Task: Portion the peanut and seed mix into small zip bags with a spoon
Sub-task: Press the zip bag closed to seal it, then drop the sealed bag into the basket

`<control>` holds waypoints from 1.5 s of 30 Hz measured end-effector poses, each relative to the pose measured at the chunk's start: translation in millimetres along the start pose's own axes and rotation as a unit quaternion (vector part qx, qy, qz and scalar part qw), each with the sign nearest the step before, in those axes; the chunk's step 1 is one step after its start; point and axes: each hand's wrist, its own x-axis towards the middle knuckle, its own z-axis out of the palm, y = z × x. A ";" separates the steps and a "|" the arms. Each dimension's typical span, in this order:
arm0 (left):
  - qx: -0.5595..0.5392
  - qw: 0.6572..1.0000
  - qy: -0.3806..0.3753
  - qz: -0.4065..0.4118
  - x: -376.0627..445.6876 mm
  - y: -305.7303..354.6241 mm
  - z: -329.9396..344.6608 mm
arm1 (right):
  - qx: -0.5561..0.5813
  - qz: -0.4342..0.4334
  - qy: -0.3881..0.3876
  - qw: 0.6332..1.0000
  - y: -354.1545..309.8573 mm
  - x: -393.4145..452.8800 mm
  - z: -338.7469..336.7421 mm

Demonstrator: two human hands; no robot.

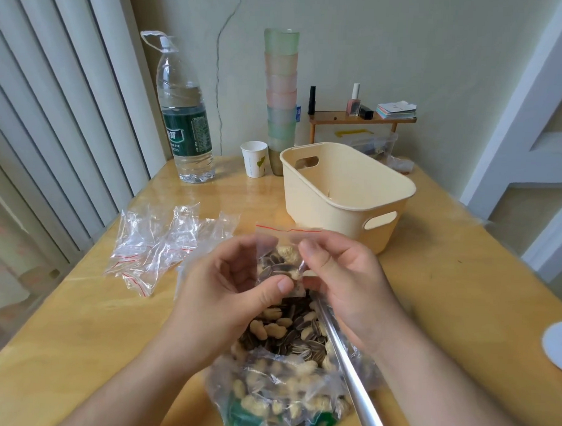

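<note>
A small clear zip bag (280, 245) with a red strip along its top holds peanuts and striped seeds. Both hands hold it up over the table's near middle. My left hand (237, 294) pinches its lower left side between thumb and fingers. My right hand (344, 280) grips its right edge. Below them lies a big open plastic bag of peanut and seed mix (285, 367). A long metal spoon handle (353, 373) slants out of that bag toward the lower right; its bowl is hidden under my hands.
Several empty zip bags (162, 243) lie to the left on the wooden table (91, 327). A cream plastic basket (345, 190) stands behind my hands. Farther back are a water bottle (184, 118), a paper cup (254, 158), a tower of stacked cups (280, 97) and a small shelf (361, 118).
</note>
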 end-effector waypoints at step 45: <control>0.057 0.994 -0.062 -0.071 71.2 21.7 104.4 | -0.423 0.280 0.134 0.851 -72.6 95.9 -91.8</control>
